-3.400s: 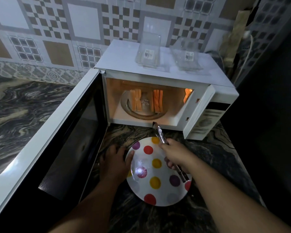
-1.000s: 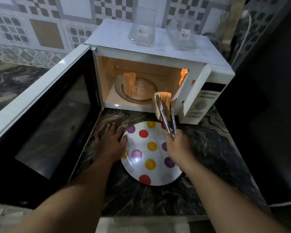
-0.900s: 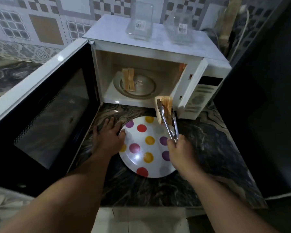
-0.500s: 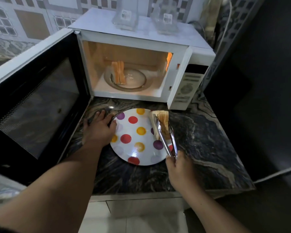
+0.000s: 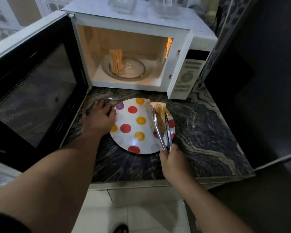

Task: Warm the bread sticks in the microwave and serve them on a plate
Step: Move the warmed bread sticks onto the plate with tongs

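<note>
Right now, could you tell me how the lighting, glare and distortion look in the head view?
Head view: the microwave cavity glows orange from its lamp, while the counter and right side stay dim; a small glare spot sits on the plate near its front; wide-angle distortion bends the door and the forearms; the tongs and bread stay fairly sharp.

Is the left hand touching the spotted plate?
Touching. In the head view the left hand lies flat on the counter and its thumb side overlaps the plate at the left rim.

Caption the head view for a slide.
Right hand tongs bread sticks onto the dotted plate; left hand steadies it.
</note>
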